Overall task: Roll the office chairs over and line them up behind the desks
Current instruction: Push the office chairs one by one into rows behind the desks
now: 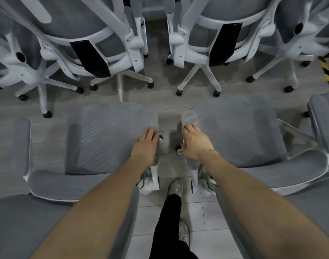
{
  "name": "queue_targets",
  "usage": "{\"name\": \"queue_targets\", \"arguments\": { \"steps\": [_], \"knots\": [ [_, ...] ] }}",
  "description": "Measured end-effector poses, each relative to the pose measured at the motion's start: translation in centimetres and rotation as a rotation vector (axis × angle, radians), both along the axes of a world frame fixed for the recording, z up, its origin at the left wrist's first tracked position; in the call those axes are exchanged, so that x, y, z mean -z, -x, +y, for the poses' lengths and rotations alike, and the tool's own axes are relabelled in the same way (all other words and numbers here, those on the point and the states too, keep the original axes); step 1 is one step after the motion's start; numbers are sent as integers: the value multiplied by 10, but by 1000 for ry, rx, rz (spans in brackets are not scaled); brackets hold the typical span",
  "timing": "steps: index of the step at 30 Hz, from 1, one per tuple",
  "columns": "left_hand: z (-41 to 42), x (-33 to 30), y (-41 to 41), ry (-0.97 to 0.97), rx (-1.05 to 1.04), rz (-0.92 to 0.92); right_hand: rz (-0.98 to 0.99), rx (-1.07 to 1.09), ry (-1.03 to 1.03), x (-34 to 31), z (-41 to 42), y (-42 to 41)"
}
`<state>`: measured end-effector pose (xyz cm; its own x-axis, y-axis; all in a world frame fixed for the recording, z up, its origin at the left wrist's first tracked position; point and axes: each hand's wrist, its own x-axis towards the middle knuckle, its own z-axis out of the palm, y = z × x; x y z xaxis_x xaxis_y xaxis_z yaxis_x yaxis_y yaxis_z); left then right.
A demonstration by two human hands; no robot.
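Both bare forearms were stretched forward from the bottom of the view, with a black trouser leg (169, 219) and pale shoes seen between them on the tiled floor (197, 212). Two grey mesh chairs were flanked by the person, one on each side, both facing a row of chairs already parked ahead. The left hand (146, 144) was laid over the inner armrest (152, 118) of the left chair (107, 137), fingers together and curled over its edge. The right hand (194, 143) was closed around the inner armrest (189, 118) of the right chair (238, 135), thumb tucked beneath the pad. No desks could be seen; the parked row (96, 43) filled the top of the view, its white star bases and black castors (179, 92) jutting toward the two seats.

The chairs were judged to be mid-roll. If both were pushed straight on, their seat fronts would likely be driven into the protruding bases ahead and jammed there. Because each chair was gripped by one armrest only, off its centre, it could be swivelled rather than rolled straight, so the inner armrests might be knocked together or the feet between the bases clipped.
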<state>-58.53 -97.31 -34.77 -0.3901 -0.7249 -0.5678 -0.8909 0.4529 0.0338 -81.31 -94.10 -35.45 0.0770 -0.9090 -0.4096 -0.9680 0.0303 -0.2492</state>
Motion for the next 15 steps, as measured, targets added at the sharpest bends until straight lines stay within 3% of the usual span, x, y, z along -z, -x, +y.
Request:
{"name": "queue_targets", "arguments": {
  "steps": [8, 15],
  "knots": [
    [11, -53, 5, -73, 3, -51, 151, -78, -119, -56, -1, -4],
    [66, -147, -10, -25, -84, -65, 170, -58, -53, -144, 51, -15]
  ]
}}
